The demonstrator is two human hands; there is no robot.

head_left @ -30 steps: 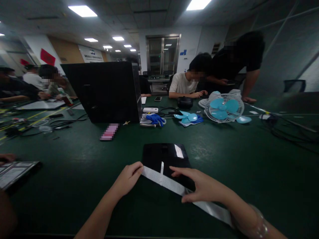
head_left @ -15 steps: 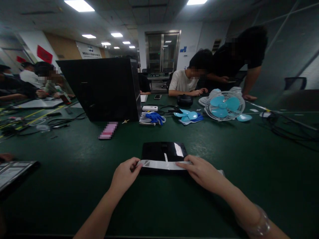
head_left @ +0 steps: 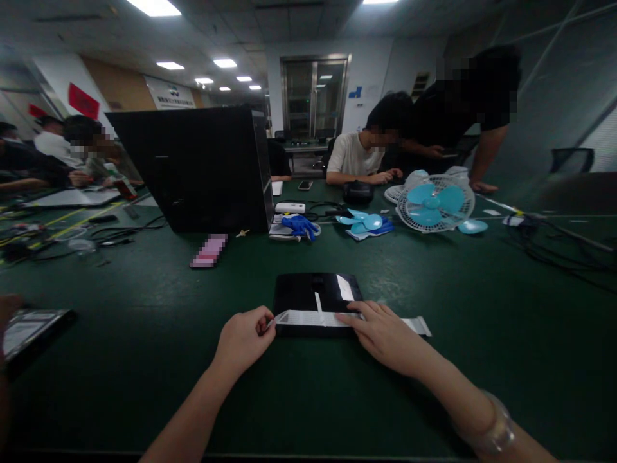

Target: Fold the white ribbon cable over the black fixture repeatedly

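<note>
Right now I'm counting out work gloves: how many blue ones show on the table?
2 visible: one blue glove beside the black case, and a second blue glove partly under light-blue fan blades. More may be hidden.

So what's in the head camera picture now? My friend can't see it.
A left hand pinches one end of a pale strip across a flat black case on a green table, while the right hand touches the strip farther along. Farther back are a big black box and a blue-bladed fan.
</note>
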